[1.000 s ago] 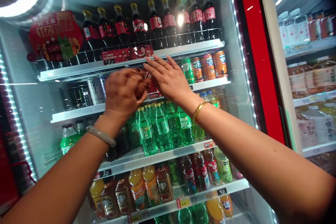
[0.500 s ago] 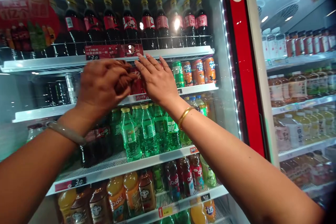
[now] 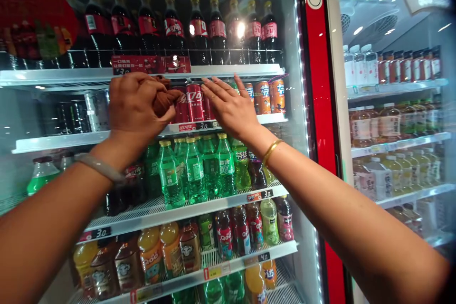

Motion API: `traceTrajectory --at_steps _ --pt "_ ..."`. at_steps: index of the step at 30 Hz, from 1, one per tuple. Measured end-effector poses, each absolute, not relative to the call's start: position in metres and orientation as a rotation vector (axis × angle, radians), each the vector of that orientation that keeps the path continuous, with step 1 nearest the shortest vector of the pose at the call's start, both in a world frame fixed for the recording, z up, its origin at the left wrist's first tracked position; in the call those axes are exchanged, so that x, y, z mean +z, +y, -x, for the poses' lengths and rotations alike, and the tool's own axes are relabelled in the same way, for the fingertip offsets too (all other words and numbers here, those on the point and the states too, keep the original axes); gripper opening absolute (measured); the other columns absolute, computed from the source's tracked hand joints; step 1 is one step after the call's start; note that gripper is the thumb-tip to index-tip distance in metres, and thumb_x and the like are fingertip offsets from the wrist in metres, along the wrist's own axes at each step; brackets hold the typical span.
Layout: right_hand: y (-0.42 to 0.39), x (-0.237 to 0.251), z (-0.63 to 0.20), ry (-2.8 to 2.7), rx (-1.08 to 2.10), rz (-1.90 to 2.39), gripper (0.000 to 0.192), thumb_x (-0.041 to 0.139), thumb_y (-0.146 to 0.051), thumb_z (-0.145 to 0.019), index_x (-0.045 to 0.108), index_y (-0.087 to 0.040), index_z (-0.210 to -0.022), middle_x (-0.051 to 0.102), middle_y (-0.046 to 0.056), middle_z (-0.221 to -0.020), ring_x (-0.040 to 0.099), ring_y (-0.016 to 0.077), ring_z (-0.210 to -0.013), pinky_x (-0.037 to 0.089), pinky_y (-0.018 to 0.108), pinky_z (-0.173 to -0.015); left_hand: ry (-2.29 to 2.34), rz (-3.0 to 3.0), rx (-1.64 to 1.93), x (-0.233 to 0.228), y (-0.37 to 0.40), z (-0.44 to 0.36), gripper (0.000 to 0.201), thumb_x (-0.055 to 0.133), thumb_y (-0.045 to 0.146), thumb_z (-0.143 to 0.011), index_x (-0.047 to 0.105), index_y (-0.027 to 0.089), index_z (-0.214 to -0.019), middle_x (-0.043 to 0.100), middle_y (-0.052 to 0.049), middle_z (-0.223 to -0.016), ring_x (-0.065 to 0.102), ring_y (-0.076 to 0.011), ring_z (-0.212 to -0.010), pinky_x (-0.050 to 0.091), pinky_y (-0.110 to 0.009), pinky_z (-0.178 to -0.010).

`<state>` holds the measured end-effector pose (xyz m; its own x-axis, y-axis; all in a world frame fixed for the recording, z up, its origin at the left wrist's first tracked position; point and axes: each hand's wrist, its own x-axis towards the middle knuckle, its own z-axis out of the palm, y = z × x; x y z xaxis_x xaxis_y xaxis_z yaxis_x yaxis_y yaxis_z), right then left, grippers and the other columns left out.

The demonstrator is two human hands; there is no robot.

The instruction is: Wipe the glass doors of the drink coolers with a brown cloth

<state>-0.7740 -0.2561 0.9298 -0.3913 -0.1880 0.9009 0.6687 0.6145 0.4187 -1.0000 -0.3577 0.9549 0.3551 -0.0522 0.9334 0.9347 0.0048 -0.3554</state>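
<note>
The left hand [image 3: 137, 104] is closed around a brown cloth [image 3: 164, 99], held against the red cans [image 3: 194, 102] on the second shelf [image 3: 270, 118]. The right hand [image 3: 230, 104] lies open and flat beside them. A hard wipe could likely knock a can sideways into the orange cans [image 3: 269, 96].

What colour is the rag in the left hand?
Brown; the rag is bunched in the left hand, seen in the head view.
</note>
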Motion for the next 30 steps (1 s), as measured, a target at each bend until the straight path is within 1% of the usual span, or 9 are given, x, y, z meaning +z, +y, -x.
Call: traceTrajectory --at_steps 2,5,9,14,19,23,25,27,30 --pt "-0.249 0.926 0.765 -1.719 -0.961 0.399 0.053 0.028 -0.023 -0.106 0.045 -0.025 -0.157 0.041 -0.001 -0.168 0.035 0.0206 -0.158 0.01 0.058 -0.137 -0.916 1.277 -1.007 0.941 -0.35 0.983 0.039 0.077 0.042 -0.083 0.07 0.021 -0.115 0.065 -0.011 -0.13 0.056 -0.0365 -0.123 0.043 -0.059 -0.107" --pt "-0.243 0.922 0.764 -1.701 -0.939 0.4 0.053 0.03 -0.027 -0.106 0.046 -0.023 -0.156 0.041 0.001 -0.168 0.035 0.023 -0.158 0.01 0.056 -0.138 -0.856 1.501 -0.781 0.928 -0.339 0.959 0.032 0.069 0.046 -0.088 0.07 0.028 -0.115 0.065 -0.007 -0.132 0.056 -0.0347 -0.124 0.043 -0.056 -0.107" --pt "-0.243 0.921 0.768 -1.672 -0.902 0.409 0.052 0.03 -0.028 -0.106 0.048 -0.023 -0.155 0.044 0.002 -0.166 0.036 0.0237 -0.158 0.009 0.055 -0.138 -0.867 1.663 -0.726 0.949 -0.339 0.959 0.046 0.057 0.063 -0.094 0.067 0.026 -0.12 0.064 -0.004 -0.135 0.053 -0.0311 -0.125 0.04 -0.055 -0.113" --pt "-0.243 0.923 0.763 -1.648 -0.846 0.453 0.052 0.03 -0.029 -0.106 0.049 -0.024 -0.154 0.042 0.003 -0.167 0.035 0.0231 -0.159 0.012 0.057 -0.137 -0.879 1.497 -1.171 0.957 -0.333 0.955 0.055 0.062 0.07 -0.09 0.062 0.029 -0.127 0.055 -0.002 -0.147 0.041 -0.035 -0.134 0.025 -0.066 -0.123" --pt "-0.235 0.926 0.761 -1.617 -0.772 0.475 0.052 0.035 -0.03 -0.104 0.048 -0.024 -0.154 0.041 0.004 -0.168 0.033 0.027 -0.159 0.014 0.062 -0.136 -0.953 1.699 -1.002 0.935 -0.323 0.926 0.056 0.055 0.075 -0.092 0.065 0.029 -0.121 0.057 -0.002 -0.146 0.04 -0.0341 -0.138 0.025 -0.064 -0.126" --pt "-0.232 0.926 0.763 -1.616 -0.744 0.44 0.053 0.035 -0.029 -0.104 0.046 -0.026 -0.156 0.042 0.004 -0.167 0.034 0.0285 -0.159 0.017 0.063 -0.135 -0.916 1.83 -1.004 0.961 -0.327 0.93 0.059 0.061 0.079 -0.087 0.064 0.03 -0.119 0.06 -0.002 -0.145 0.04 -0.0316 -0.138 0.023 -0.06 -0.129" --pt "-0.232 0.926 0.763 -1.618 -0.735 0.425 0.054 0.035 -0.027 -0.104 0.045 -0.028 -0.157 0.044 0.004 -0.166 0.034 0.0285 -0.159 0.019 0.064 -0.135 -0.913 1.754 -1.081 0.975 -0.325 0.934 0.064 0.063 0.08 -0.084 0.062 0.029 -0.122 0.056 -0.002 -0.148 0.038 -0.0331 -0.137 0.022 -0.063 -0.128" --pt "-0.234 0.928 0.759 -1.635 -0.746 0.418 0.054 0.036 -0.027 -0.104 0.044 -0.029 -0.157 0.045 0.003 -0.166 0.034 0.0281 -0.159 0.018 0.064 -0.135 -0.925 1.657 -1.134 0.981 -0.321 0.933 0.066 0.061 0.082 -0.084 0.06 0.029 -0.125 0.052 -0.003 -0.15 0.036 -0.0345 -0.136 0.021 -0.067 -0.125" --pt "-0.235 0.93 0.743 -1.702 -0.813 0.402 0.053 0.035 -0.027 -0.104 0.045 -0.031 -0.156 0.045 0.001 -0.166 0.038 0.0264 -0.157 0.011 0.065 -0.135 -0.919 1.612 -1.106 0.97 -0.315 0.926 0.056 0.06 0.078 -0.087 0.062 0.034 -0.122 0.054 -0.003 -0.144 0.039 -0.0337 -0.131 0.028 -0.066 -0.121"
